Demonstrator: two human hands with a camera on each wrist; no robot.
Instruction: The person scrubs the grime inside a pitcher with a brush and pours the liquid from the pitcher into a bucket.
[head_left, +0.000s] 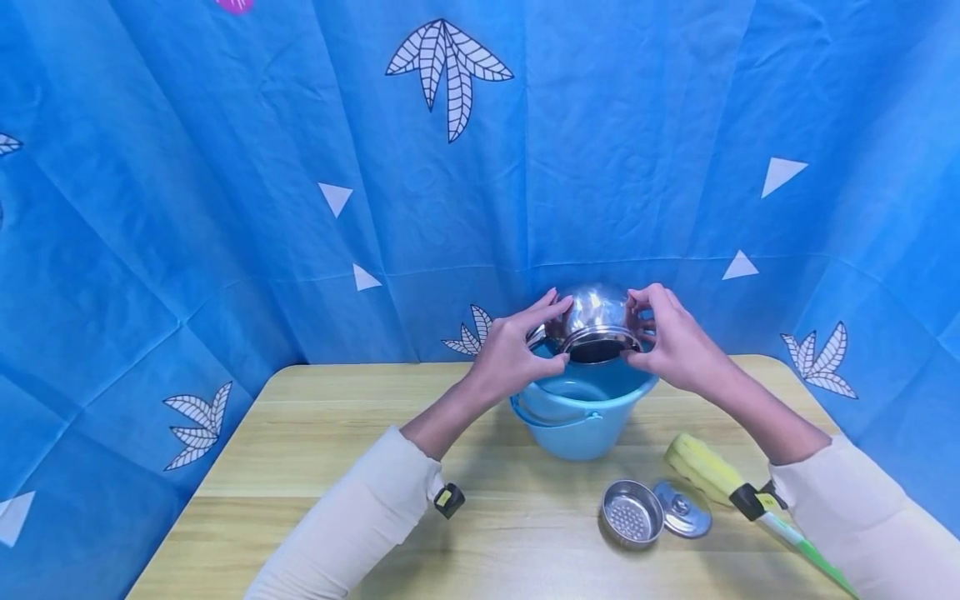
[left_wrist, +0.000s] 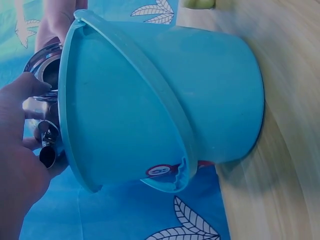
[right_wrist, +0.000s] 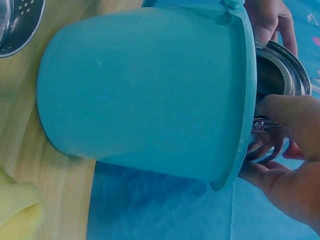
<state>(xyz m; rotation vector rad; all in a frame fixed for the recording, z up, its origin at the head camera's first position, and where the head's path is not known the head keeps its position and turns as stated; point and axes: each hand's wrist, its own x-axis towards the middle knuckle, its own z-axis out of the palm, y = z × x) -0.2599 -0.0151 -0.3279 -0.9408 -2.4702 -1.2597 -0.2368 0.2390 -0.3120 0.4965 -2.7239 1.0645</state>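
Note:
A shiny metal teapot (head_left: 598,310) is tipped over the mouth of a light blue bucket (head_left: 579,437), its round opening turned down toward me. My left hand (head_left: 506,354) grips it on the left, thumb at the rim and fingers up on the body, close to a short spout (left_wrist: 47,154). On the other side my right hand (head_left: 672,343) holds the pot between thumb and fingers. Both wrist views show the teapot (right_wrist: 272,75) right at the bucket's rim, which hides part of it. The bucket stands upright with its handle hanging down.
On the wooden table (head_left: 322,467), nearer me, sit a round metal strainer (head_left: 632,533) with a perforated bottom and a metal lid (head_left: 692,522) beside it. A yellow sponge brush (head_left: 701,465) with a green and white handle lies under my right forearm. Blue patterned cloth (head_left: 450,208) hangs behind.

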